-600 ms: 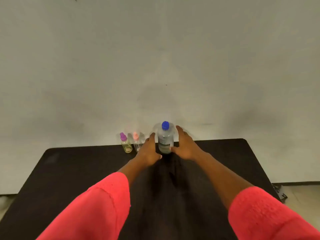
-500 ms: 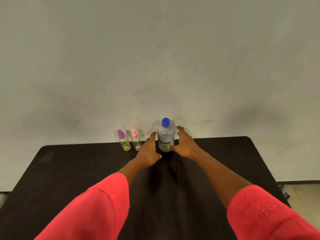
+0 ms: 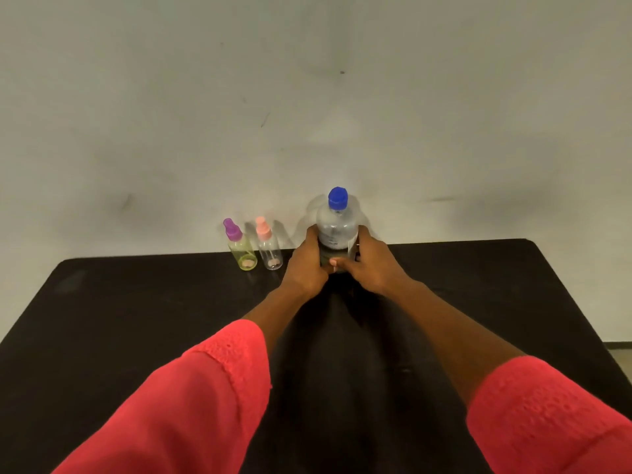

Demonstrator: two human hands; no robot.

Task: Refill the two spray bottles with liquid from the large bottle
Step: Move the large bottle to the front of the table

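Hands clasp the large bottle (image 3: 337, 227) at the table's (image 3: 136, 302) far edge: left hand (image 3: 306, 268) and right hand (image 3: 371, 266) both wrapped around it, two spray bottles (image 3: 254, 246) upright just left.

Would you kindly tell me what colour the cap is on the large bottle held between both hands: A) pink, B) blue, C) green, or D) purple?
B: the cap on the large bottle, which the left hand and right hand grip, is blue.
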